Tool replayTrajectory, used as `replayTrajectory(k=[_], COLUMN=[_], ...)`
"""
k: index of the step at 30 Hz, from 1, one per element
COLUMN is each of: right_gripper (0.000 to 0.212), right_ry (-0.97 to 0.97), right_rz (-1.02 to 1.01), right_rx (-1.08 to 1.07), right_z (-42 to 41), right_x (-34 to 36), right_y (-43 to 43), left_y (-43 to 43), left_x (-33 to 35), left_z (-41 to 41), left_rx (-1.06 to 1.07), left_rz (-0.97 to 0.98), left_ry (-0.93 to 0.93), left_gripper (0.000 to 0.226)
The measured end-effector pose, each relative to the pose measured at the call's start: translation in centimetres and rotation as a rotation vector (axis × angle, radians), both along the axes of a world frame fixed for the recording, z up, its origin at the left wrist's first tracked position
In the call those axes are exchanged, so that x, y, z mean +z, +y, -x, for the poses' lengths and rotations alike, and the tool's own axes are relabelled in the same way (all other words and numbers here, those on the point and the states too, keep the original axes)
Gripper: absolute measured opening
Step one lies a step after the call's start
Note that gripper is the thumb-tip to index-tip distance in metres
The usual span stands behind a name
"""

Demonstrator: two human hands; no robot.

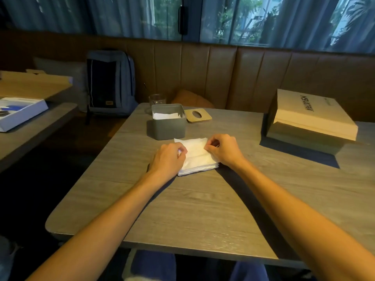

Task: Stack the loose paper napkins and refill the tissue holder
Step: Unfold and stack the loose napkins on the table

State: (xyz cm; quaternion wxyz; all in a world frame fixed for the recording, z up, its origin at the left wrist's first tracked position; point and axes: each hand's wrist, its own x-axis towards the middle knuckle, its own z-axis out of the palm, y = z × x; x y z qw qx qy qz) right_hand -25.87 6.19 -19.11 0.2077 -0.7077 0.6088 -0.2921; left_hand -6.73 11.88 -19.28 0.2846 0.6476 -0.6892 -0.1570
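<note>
I'm squaring the napkin stack (195,157) at table centre, my left hand (167,157) and right hand (224,150) pinching its side edges with curled fingers. Next, I judge, comes lifting it whole into the open tissue holder (168,126) at eleven o'clock, just beyond.

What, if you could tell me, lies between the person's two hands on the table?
The napkin stack lies between the left hand and right hand, both pinching its top sheet, in the head view.

I saw both hands, left (168,157) and right (223,150), pinching the napkin stack (195,157) on the tabletop (182,209), near the open tissue holder (168,126).
</note>
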Motion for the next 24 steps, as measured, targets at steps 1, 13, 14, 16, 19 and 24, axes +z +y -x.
replayTrajectory(k=[1,13,14,16,19,24], right_gripper=[0.006,0.015,0.014,0.015,0.02,0.029], right_ry=[0.011,0.249,0.285,0.352,0.42,0.303], right_rz=[0.018,0.188,0.206,0.223,0.215,0.029], right_rx=[0.013,0.155,0.162,0.173,0.165,-0.007], right_z=[-0.1,-1.0,-1.1,-1.2,-1.3,-1.9], right_x=[0.0,-0.8,-0.8,-0.7,-0.5,0.5], right_y=[0.0,0.1,0.1,0.2,0.4,0.8], left_y=[0.1,0.4,0.3,0.2,0.7,1.2], left_x=[0.0,-1.5,-1.6,-1.6,-1.5,-1.3], left_z=[0.0,-0.3,-0.3,-0.4,-0.7,-0.9], left_rx=[0.005,0.067,0.062,0.047,0.037,0.071], left_rz=[0.002,0.014,0.007,-0.009,-0.028,-0.088], left_ry=[-0.008,-0.114,-0.142,-0.206,-0.343,-0.489], left_gripper=[0.022,0.036,0.037,0.04,0.047,0.06])
